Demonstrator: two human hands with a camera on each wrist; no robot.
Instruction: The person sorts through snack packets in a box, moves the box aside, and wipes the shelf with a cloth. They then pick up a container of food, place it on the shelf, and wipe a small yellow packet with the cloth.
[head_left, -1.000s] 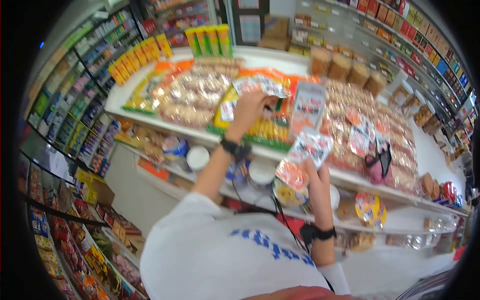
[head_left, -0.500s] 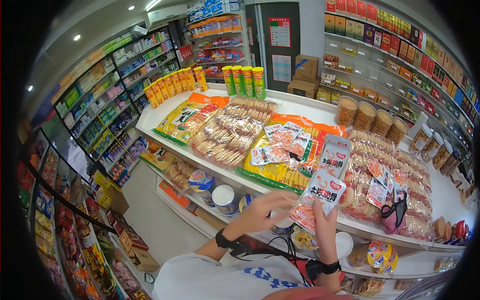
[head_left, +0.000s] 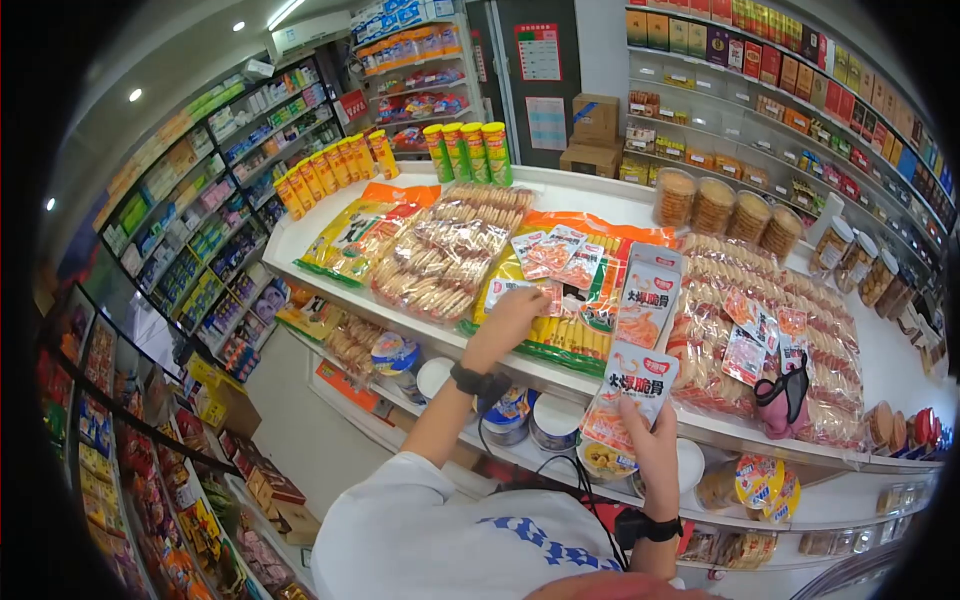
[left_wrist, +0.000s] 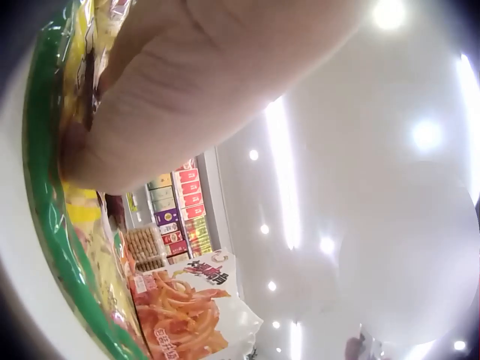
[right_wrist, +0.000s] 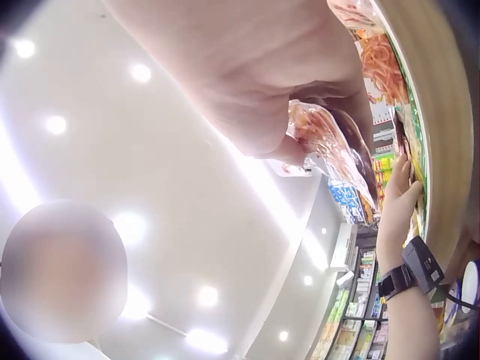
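Observation:
My right hand grips a white-and-orange snack packet by its lower part, thumb across the printed front. The right wrist view shows the thumb and fingers around the packet. My left hand is at the big yellow bag on the counter, pinching a similar small packet between thumb and fingers. Its dark edge shows at those fingertips in the right wrist view. Just beyond lies a fanned group of such packets. Another packet leans in a grey box above the held one.
Large bags of biscuits cover the counter, with more biscuits at right bearing several packets and a pink-and-black item. Canisters and clear jars stand behind. Tubs fill the shelf below.
My left hand was over the yellow bag, drew back beside the right hand's packet, then returned to the packet on the bag. My right hand kept its packet throughout.

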